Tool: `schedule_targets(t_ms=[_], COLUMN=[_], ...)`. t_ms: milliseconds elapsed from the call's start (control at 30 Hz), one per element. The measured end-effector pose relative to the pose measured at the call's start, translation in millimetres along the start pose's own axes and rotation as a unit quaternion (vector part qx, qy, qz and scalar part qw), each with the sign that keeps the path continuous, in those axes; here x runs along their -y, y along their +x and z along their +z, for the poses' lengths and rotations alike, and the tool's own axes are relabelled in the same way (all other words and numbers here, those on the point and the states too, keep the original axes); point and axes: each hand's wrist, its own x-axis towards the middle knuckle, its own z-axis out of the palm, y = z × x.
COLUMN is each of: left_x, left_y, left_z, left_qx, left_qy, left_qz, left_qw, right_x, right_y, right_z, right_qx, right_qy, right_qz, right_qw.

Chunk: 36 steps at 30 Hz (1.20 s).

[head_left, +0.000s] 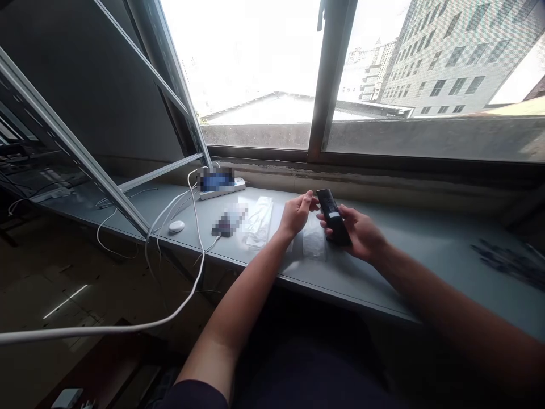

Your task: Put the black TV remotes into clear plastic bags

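Note:
My right hand grips a slim black remote-like device, holding it tilted above the grey windowsill ledge. My left hand has its fingers pinched together at the device's top end, touching or almost touching it; whether it holds anything small there I cannot make out. Under both hands lie clear plastic bags flat on the ledge.
More clear plastic packets lie left of my hands. Further left are a small dark object, a white round puck, a white power strip and trailing white cables. Metal frame bars slant at left. Dark items lie far right.

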Motion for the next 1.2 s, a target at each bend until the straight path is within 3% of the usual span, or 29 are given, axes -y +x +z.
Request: schedule_targets(t_ms=[167, 600, 800, 1000, 1100, 1200], left_x=[-5.7, -5.9, -7.8, -7.1, -7.4, -7.8], left_y=[-2.1, -1.5, -2.0, -2.4, -2.5, -2.6], left_z=[-0.6, -0.5, -0.7, -1.1, -1.7, -1.8], left_qx=[0.004, 0.004, 0.009, 0.014, 0.001, -0.006], left_qy=[0.004, 0.011, 0.017, 0.034, 0.034, 0.027], left_qz=[0.000, -0.014, -0.007, -0.001, 0.006, 0.008], left_qw=[1.000, 1.000, 1.000, 0.999, 0.999, 1.000], right_x=[0.4, -4.9, -4.2, -9.8, -11.3, -10.1], right_y=[-1.8, 5.1, 4.8, 5.9, 3.7, -1.1], right_z=[0.0, -10.0, -13.2, -15.7, -13.5, -10.1], right_qx=[0.008, -0.036, 0.002, 0.033, 0.047, 0.066], right_qy=[0.015, -0.051, -0.073, -0.161, -0.243, -0.308], right_qz=[0.019, -0.027, -0.028, -0.126, -0.220, -0.270], right_qw=[1.000, 0.998, 0.997, 0.978, 0.944, 0.910])
